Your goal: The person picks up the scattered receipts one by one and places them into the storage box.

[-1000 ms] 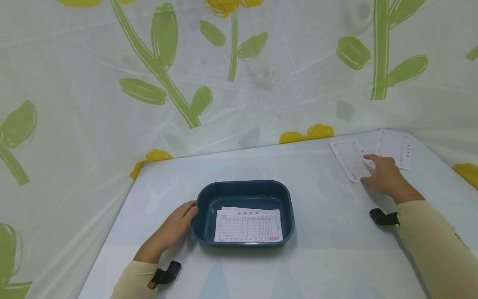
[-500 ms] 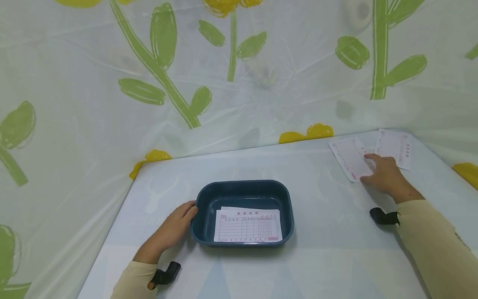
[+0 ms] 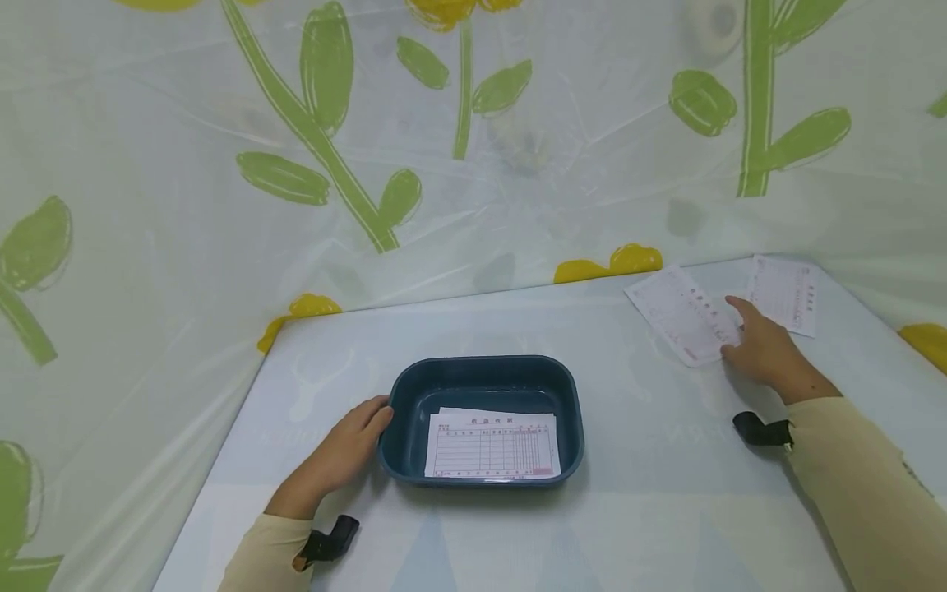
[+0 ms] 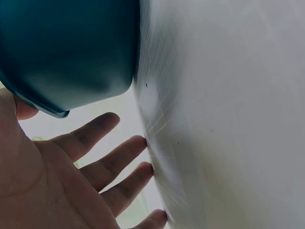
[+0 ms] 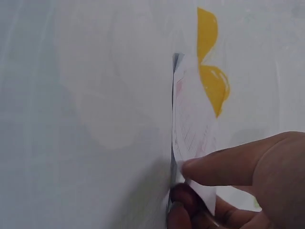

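Observation:
My left hand point(image 3: 340, 452) rests at the left side of a dark blue-green tray point(image 3: 481, 367). In the left wrist view its thumb touches the tray rim; the other fingers are spread, fairly straight, apart from the wall. Printed receipt slips point(image 3: 491, 444) lie stacked inside the tray. My right hand point(image 3: 762, 345) is at the far right of the table, pinching the near edge of a receipt slip point(image 3: 676, 312). The right wrist view has the thumb on this slip point(image 5: 193, 114) with fingers at its underside. Another receipt slip point(image 3: 787, 292) lies just behind that hand.
The pale table point(image 3: 629, 526) runs back to a hanging white curtain point(image 3: 577, 197) printed with green leaves and yellow flowers. A black wrist piece point(image 3: 762, 430) sticks out at the right sleeve, another point(image 3: 333, 538) at the left.
The slip at my right hand has shifted left and turned, and more of its heading shows. The right fingers have moved slightly. Left hand and tray stay put.

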Demonstrator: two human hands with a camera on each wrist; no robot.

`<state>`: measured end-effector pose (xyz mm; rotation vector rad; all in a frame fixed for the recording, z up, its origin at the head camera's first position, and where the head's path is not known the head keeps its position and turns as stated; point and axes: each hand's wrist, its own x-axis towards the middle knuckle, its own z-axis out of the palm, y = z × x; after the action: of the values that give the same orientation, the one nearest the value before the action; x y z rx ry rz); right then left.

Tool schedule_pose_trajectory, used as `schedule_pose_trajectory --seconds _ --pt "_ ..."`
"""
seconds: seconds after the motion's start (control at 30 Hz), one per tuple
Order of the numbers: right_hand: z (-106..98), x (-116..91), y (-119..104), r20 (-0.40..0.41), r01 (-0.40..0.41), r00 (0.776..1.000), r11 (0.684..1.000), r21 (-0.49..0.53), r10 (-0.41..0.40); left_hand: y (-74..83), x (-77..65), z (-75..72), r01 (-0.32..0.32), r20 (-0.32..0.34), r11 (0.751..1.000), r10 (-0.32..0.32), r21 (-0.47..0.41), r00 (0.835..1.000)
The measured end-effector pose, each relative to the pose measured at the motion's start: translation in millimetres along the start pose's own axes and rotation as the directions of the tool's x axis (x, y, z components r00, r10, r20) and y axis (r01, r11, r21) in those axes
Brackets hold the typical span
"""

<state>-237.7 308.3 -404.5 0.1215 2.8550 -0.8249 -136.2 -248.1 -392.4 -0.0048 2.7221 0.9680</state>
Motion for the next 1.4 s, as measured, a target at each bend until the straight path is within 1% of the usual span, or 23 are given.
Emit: schedule_pose_trajectory --seconds 0.13,0.4,0.5,0.67,0.77,0.9,1.17,1.3,1.4 --pt "1 -2 0 -0.011 0.002 1.0 1.0 0.018 -0.002 -0.2 -0.4 0.9 0.005 0.002 1.0 -0.005 -0.004 1.0" --pt "0 -9 -15 -0.123 0.046 0.992 0.998 0.048 -0.04 -0.8 0.6 -0.7 -0.013 -0.011 1.0 0.013 -0.006 1.0" --pt "1 -14 -20 -0.154 0.057 0.987 0.997 0.054 -0.048 -1.8 1.6 0.5 -0.01 -0.01 1.0 0.01 -0.01 1.0" --pt "2 -16 -26 -0.198 0.081 0.978 0.995 0.065 -0.067 -1.6 1.3 1.2 0.001 -0.015 1.0 -0.002 -0.009 1.0" --pt "2 -18 -30 -0.217 0.089 0.974 0.993 0.079 -0.07 -1.1 1.1 1.1 -0.001 -0.021 1.0 0.0 -0.011 1.0" --pt "3 -21 -37 -0.22 0.087 0.973 0.992 0.093 -0.065 -1.3 0.7 1.6 0.002 -0.018 1.0 -0.002 -0.012 1.0" --pt "3 -31 -57 -0.265 0.151 0.956 0.985 0.086 -0.124 -0.5 0.8 0.1 -0.012 -0.026 1.0 0.012 -0.018 1.0" --pt "6 -36 -67 -0.265 0.164 0.955 0.982 0.089 -0.135 0.2 -0.6 -0.8 -0.008 -0.016 1.0 0.007 -0.029 1.0" --pt "7 -40 -74 -0.286 0.19 0.945 0.978 0.081 -0.16 0.5 -0.9 -1.7 -0.015 -0.021 0.999 0.015 -0.031 1.0"
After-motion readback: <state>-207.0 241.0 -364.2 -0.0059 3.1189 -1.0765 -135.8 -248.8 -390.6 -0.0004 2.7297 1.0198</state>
